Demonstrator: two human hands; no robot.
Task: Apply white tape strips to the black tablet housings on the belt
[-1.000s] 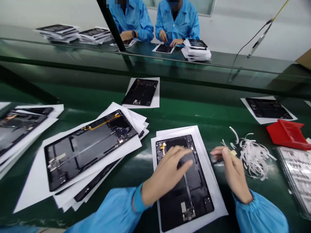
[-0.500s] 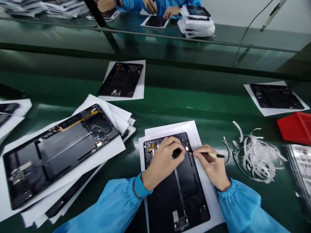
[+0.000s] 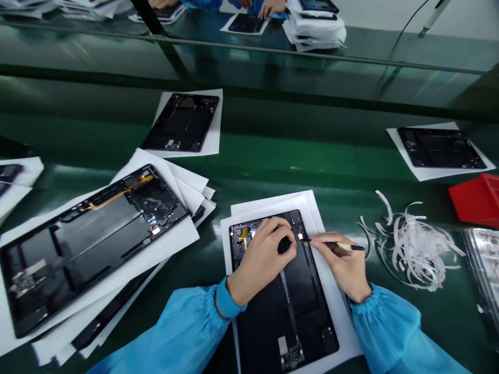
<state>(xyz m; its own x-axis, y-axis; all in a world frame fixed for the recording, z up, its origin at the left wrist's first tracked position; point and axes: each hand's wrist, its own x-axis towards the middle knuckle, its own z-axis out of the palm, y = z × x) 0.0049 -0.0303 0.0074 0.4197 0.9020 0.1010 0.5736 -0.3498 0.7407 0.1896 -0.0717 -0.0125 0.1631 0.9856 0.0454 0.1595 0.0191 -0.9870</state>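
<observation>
An opened tablet shell [image 3: 265, 317], black inside with a thin ribbon cable down its middle, lies on white paper sheets [image 3: 343, 332] in front of me. Over its upper part is my left hand [image 3: 267, 254], thumb and forefinger pinched together near the right edge. Whatever they hold is too small to make out. My right hand [image 3: 343, 265] grips a slim pen-like tool [image 3: 345, 246] with a cream and black handle. The tool points left, and its thin front end is at the shell's upper right edge, close to my left fingertips.
A stack of papers with another open tablet [image 3: 97, 239] on top lies to the left. Further tablets on paper [image 3: 183, 122] [image 3: 440, 148] sit behind. White strips [image 3: 419, 249], a red bin [image 3: 475, 200] and a clear tray [image 3: 485, 265] are right. A co-worker's hand [image 3: 273, 7] is across.
Both hands stay at the shell's upper right edge; the right hand and its tool have moved slightly right. The tablets lying behind have shifted a little left. The view has tilted slightly.
</observation>
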